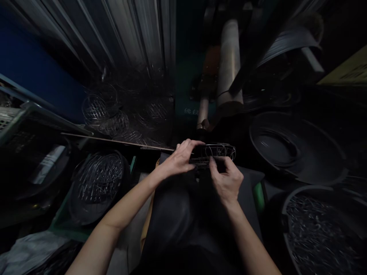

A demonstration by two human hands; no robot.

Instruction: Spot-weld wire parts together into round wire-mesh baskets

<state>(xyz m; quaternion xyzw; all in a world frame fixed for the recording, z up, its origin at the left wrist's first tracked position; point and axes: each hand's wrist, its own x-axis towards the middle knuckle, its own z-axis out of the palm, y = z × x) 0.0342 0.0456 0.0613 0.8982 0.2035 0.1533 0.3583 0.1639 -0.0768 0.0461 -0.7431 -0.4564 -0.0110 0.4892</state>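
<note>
A small wire cage (215, 152), oval and made of thin metal rods, is held in front of me at mid-frame. My left hand (180, 158) grips its left end from above, fingers curled over the top. My right hand (226, 180) pinches its lower edge from below with thumb and forefinger. Both hands work over a dark surface (177, 214) close to my body.
A black bucket (96, 187) of loose wire pieces sits at lower left. Finished wire cages (113, 114) pile up behind a plank at the back. A black basin (298, 149) and another bucket (318, 229) of metal bits stand at right. A metal roller (229, 61) rises ahead.
</note>
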